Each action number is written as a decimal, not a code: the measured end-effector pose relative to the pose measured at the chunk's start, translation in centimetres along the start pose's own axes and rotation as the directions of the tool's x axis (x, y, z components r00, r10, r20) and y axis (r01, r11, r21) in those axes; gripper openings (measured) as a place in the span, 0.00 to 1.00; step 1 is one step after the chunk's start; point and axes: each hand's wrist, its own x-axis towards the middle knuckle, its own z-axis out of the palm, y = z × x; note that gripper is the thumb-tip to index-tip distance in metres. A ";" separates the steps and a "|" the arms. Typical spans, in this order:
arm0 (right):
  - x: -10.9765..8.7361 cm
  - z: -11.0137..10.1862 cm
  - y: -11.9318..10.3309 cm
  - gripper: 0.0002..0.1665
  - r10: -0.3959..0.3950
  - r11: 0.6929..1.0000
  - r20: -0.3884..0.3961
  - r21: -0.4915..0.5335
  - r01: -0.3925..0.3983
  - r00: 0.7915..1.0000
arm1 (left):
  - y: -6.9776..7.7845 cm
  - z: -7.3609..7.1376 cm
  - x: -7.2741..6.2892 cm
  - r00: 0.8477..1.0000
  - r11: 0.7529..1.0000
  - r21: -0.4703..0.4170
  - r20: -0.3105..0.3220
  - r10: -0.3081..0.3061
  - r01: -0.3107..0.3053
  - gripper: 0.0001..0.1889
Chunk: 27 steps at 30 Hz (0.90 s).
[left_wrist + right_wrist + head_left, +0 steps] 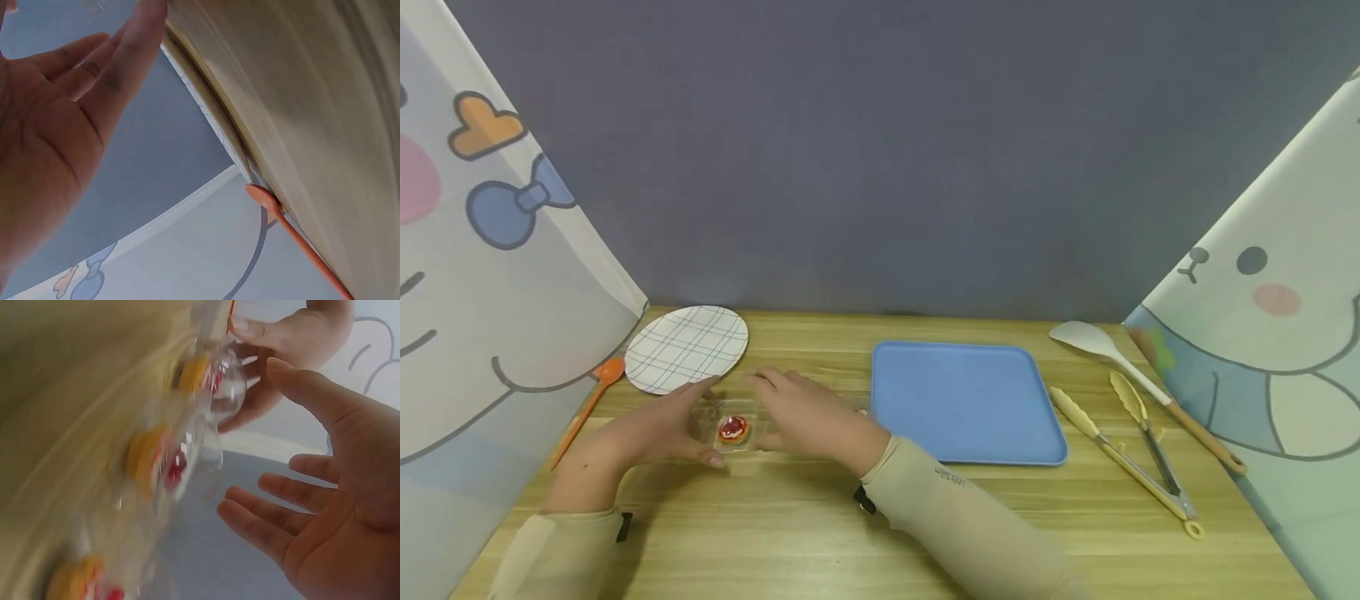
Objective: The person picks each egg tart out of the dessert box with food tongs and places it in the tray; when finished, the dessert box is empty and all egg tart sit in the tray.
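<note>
A clear plastic pack (pixel 747 408) with domed compartments lies on the table between the two hands. Inside it, a small yellow tart (pixel 733 429) with a red and white topping shows in the head view. The right wrist view shows three such tarts in a row, the middle tart (pixel 150 461) blurred. My left hand (pixel 651 433) is at the pack's left end, fingers spread and thumb near the front edge. Over the pack, just right of the visible tart, my right hand (pixel 812 417) has its fingers extended and hides part of the row.
A checked white plate (pixel 688 346) lies behind the left hand, with an orange spoon (pixel 587 408) to its left. Right of the right hand is a blue tray (pixel 962 404). Yellow-tipped tongs (pixel 1127 458) and a white ladle with wooden handle (pixel 1142 379) lie farther right.
</note>
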 end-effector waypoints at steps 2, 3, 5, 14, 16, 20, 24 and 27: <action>0.7 0.4 -0.4 0.56 -0.010 1.000 0.011 -0.003 0.010 1.000 | -0.1 0.1 0.1 1.000 1.000 -0.013 0.010 0.005 -0.005 0.72; 1.0 0.6 -0.6 0.55 -0.015 1.000 0.016 -0.010 0.015 1.000 | -0.2 0.1 0.1 1.000 1.000 -0.012 0.014 0.003 -0.003 0.72; 1.5 0.9 -1.0 0.55 -0.019 0.999 0.026 -0.030 0.019 0.999 | -0.3 0.2 0.2 1.000 1.000 0.004 0.018 -0.005 0.005 0.70; 2.7 1.7 -1.9 0.53 0.003 0.999 0.110 -0.040 0.002 0.994 | -0.2 0.3 0.5 0.995 0.997 0.026 0.074 -0.070 0.068 0.64; 2.9 1.8 -2.2 0.51 0.006 0.999 0.113 -0.046 -0.001 0.994 | -0.2 0.3 0.6 0.994 0.997 0.018 0.077 -0.071 0.070 0.61; 3.5 2.1 -2.5 0.48 0.005 0.998 0.110 -0.058 0.001 0.994 | -0.3 0.4 0.6 0.994 0.998 0.002 0.081 -0.068 0.068 0.57; 3.8 2.6 -2.5 0.45 -0.001 0.997 0.103 -0.077 0.009 0.995 | -0.2 0.6 0.6 0.993 0.997 -0.011 0.089 -0.073 0.074 0.53; 3.9 2.9 -2.4 0.44 -0.008 0.995 0.091 -0.098 0.017 0.996 | -0.2 0.7 0.6 0.993 0.997 -0.021 0.092 -0.076 0.078 0.49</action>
